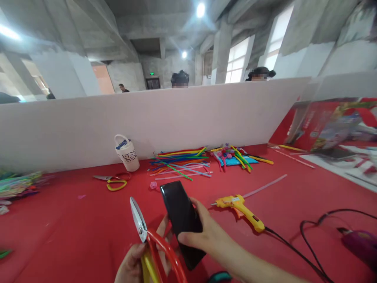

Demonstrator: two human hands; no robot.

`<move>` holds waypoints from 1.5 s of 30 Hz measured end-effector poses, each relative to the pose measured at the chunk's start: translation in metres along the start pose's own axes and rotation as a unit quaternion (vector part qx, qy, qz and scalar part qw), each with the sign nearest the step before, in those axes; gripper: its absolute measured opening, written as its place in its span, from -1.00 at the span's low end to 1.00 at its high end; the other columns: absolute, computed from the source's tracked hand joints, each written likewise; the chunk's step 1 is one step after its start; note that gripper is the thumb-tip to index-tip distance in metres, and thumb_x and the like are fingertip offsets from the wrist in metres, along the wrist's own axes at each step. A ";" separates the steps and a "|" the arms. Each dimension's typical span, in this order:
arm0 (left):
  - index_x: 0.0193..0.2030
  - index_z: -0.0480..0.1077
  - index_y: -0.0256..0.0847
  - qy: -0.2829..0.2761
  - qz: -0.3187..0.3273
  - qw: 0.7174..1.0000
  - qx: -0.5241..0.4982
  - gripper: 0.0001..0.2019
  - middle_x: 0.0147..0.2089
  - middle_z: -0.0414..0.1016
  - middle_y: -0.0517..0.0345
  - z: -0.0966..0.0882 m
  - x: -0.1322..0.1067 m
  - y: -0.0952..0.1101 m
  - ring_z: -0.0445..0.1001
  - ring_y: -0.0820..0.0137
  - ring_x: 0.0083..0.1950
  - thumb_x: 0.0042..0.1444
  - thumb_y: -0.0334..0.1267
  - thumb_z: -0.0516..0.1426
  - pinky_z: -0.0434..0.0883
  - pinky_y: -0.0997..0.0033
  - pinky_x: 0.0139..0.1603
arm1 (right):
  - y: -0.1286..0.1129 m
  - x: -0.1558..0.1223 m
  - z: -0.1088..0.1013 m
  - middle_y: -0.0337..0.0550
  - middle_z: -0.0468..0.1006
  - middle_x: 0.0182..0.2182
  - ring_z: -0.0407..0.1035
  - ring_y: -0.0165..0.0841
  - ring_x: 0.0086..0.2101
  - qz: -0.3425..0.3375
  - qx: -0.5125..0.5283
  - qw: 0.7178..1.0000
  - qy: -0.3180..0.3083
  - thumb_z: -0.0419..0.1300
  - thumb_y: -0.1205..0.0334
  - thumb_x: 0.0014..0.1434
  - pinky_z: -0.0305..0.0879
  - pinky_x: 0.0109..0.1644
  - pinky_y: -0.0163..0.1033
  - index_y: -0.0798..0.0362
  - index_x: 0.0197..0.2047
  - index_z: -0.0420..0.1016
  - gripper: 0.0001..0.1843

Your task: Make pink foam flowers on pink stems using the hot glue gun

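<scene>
My left hand (132,262), low in the middle of the head view, is closed around a pair of scissors (143,232). Their silver blades point up and away from me, and red and yellow show at the handles. Close to its right, my right hand (202,232) grips a black smartphone (181,212), its thumb across the dark front. More fingers show between the scissors and the phone, partly hidden. A yellow hot glue gun (243,208) lies to the right of the phone, with a clear glue stick (265,186) at its back.
Several coloured pipe cleaners (179,161) lie along the white partition (165,122). A white cup (128,155) and yellow-handled scissors (116,184) are at the left. A black cable (294,247) crosses the red table (79,228) near a purple object (361,245). People's heads show beyond the partition.
</scene>
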State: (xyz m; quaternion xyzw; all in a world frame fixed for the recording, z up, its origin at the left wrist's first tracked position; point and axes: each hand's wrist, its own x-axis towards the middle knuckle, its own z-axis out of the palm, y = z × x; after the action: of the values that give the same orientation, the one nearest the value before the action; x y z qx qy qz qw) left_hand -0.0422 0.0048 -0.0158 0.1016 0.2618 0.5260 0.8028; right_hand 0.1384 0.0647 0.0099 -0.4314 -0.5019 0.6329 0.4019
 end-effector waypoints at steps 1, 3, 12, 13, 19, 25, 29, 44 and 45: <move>-0.01 0.44 -0.21 -0.011 0.002 1.000 -0.009 -0.64 -0.28 0.60 0.06 0.001 -0.001 -0.002 0.53 0.18 -0.14 0.05 -0.30 0.04 0.36 0.18 -0.01 | 0.000 -0.006 0.001 -0.09 0.45 -0.05 0.32 -0.16 -0.04 0.000 0.021 1.000 -0.021 0.34 0.30 -0.26 0.25 -0.02 -0.11 0.02 0.15 0.15 -0.14; -0.03 0.45 -0.21 -0.022 -0.001 0.999 -0.024 -0.66 -0.28 0.60 0.07 0.006 -0.003 -0.003 0.53 0.18 -0.16 0.04 -0.30 0.04 0.36 0.18 -0.01 | -0.001 -0.016 -0.001 -0.10 0.42 0.00 0.29 -0.19 0.00 0.009 0.077 0.994 -0.077 0.27 0.32 -0.17 0.21 0.02 -0.12 0.00 0.18 0.12 -0.19; -0.31 0.53 -0.21 -0.051 -0.018 0.997 -0.056 -0.80 -0.43 0.57 0.12 0.014 -0.006 0.004 0.54 0.25 -0.35 -0.01 -0.27 0.09 0.41 0.25 -0.12 | 0.013 -0.034 0.003 -0.13 0.28 0.15 0.31 -0.28 -0.01 -0.008 0.234 0.959 -0.160 0.28 0.51 -0.11 0.21 0.02 -0.17 -0.12 0.31 -0.24 0.06; -0.34 0.53 -0.21 -0.056 -0.016 0.997 -0.055 -0.82 -0.46 0.55 0.14 0.012 -0.007 0.004 0.53 0.29 -0.40 -0.02 -0.29 0.10 0.42 0.27 -0.13 | 0.015 -0.035 0.005 -0.12 0.26 0.16 0.26 -0.25 0.05 -0.013 0.254 0.954 -0.159 0.28 0.51 -0.10 0.15 0.09 -0.13 -0.09 0.31 -0.24 0.05; -0.39 0.52 -0.22 -0.061 -0.010 0.997 -0.043 -0.86 -0.56 0.50 0.19 0.016 -0.008 0.003 0.46 0.38 -0.53 -0.05 -0.33 0.12 0.44 0.32 -0.21 | 0.017 -0.037 0.009 -0.08 0.28 0.16 0.25 -0.19 0.07 -0.019 0.269 0.952 -0.147 0.28 0.47 -0.05 0.17 0.08 -0.08 -0.10 0.29 -0.22 -0.01; -0.36 0.53 -0.21 -0.067 -0.015 0.996 -0.057 -0.85 -0.55 0.52 0.20 0.019 -0.007 0.001 0.47 0.37 -0.53 -0.08 -0.35 0.14 0.45 0.30 -0.21 | 0.018 -0.037 0.006 -0.11 0.25 0.18 0.23 -0.19 0.09 -0.020 0.251 0.958 -0.134 0.29 0.49 -0.06 0.20 0.05 -0.09 -0.14 0.28 -0.17 -0.02; -0.29 0.53 -0.19 -0.080 -0.010 0.994 -0.077 -0.80 -0.58 0.51 0.23 0.019 -0.007 0.001 0.48 0.39 -0.53 -0.06 -0.35 0.12 0.44 0.32 -0.16 | 0.017 -0.037 0.008 -0.15 0.22 0.20 0.19 -0.21 0.12 -0.033 0.254 0.957 -0.134 0.29 0.49 -0.05 0.19 0.08 -0.10 -0.18 0.27 -0.13 -0.05; -0.44 0.52 -0.23 -0.106 -0.031 0.993 -0.046 -0.78 -0.27 0.61 0.02 0.026 -0.005 -0.002 0.49 0.09 -0.04 -0.02 -0.29 0.04 0.34 0.13 0.04 | -0.001 -0.039 0.003 -0.20 0.53 -0.23 0.41 -0.29 -0.21 0.002 0.129 0.991 -0.032 0.15 0.20 0.06 0.23 -0.19 -0.22 -0.04 0.07 0.21 -0.53; -0.46 0.51 -0.23 -0.102 -0.029 0.993 -0.047 -0.79 -0.28 0.61 0.03 0.026 -0.005 -0.002 0.50 0.09 -0.05 -0.03 -0.30 0.04 0.34 0.14 0.03 | -0.002 -0.039 0.003 -0.21 0.54 -0.25 0.41 -0.28 -0.23 0.006 0.127 0.991 -0.028 0.16 0.19 0.03 0.23 -0.21 -0.22 -0.03 0.07 0.21 -0.50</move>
State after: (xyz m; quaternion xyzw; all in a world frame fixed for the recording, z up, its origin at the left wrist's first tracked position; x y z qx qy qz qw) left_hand -0.0280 0.0025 0.0067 0.1097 0.1562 0.5008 0.8443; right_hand 0.1474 0.0277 0.0178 -0.3619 -0.4259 0.7059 0.4351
